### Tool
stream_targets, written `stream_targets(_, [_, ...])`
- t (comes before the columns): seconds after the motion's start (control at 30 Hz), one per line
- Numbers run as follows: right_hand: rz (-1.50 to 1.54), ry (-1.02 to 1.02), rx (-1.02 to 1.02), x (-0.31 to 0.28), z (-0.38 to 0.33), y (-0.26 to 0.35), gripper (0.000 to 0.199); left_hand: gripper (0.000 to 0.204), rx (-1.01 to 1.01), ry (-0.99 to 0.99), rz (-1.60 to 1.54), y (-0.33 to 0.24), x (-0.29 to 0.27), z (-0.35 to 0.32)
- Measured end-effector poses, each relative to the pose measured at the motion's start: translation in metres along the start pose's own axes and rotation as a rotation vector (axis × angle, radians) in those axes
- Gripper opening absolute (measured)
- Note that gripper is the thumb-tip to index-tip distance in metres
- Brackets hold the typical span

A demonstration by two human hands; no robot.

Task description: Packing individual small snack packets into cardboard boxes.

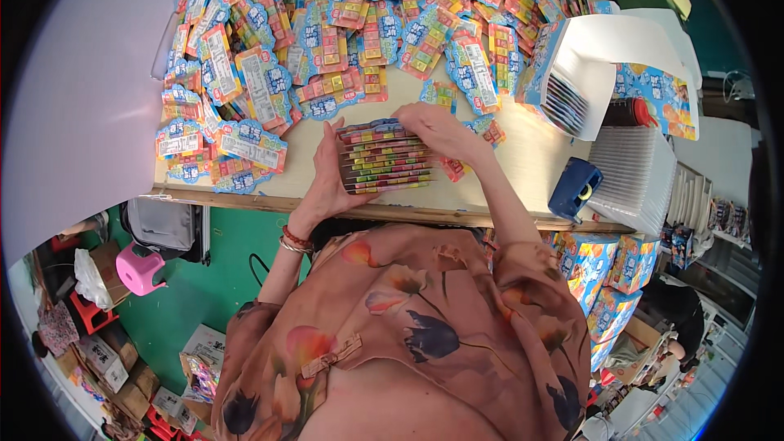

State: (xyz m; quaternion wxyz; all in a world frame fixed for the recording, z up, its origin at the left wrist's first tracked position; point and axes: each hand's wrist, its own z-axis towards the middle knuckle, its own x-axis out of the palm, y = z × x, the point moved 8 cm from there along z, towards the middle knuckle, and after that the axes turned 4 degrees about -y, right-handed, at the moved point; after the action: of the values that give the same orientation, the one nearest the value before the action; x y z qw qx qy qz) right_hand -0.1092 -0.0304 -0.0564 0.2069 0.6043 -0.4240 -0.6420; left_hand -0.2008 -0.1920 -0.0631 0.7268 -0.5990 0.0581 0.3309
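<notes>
Left hand [327, 184] cups stack of packets [384, 159] from 9 o'clock; right hand [437, 126] presses its top at 1 o'clock. Stack sits at surface [523, 171] front edge; loose packets [327, 33] spread at 12, blue tape dispenser [574, 188] at 3.

I am seeing glossy printed card-and-plastic packets, blue-edged [343, 24], lying heaped on a pale matt wooden tabletop [523, 171]. My left hand [327, 184] and right hand [437, 126] are pressing a stack of shiny multicoloured packets [384, 159]. A white ribbed stack of smooth plastic trays [633, 180] is catching light; a dark blue plastic tape dispenser [574, 188] is looking semi-gloss.
</notes>
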Motion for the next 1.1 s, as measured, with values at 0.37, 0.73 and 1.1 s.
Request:
stream_targets(0.37, [0.785,-0.648,0.024,0.029,-0.063,-0.011,0.080,0.118,-0.064,0.110,-0.109,0.004,0.007,0.004])
stream_targets(0.73, [0.919,-0.535,-0.037,0.042,-0.046,-0.013,0.070,0.107,-0.090,0.079,-0.108,0.027,-0.010,-0.005])
stream_targets(1.1, [-0.031,-0.803,0.316,-0.028,-0.075,-0.031,0.057,0.100,-0.058,0.056,-0.124,0.018,-0.014,0.001])
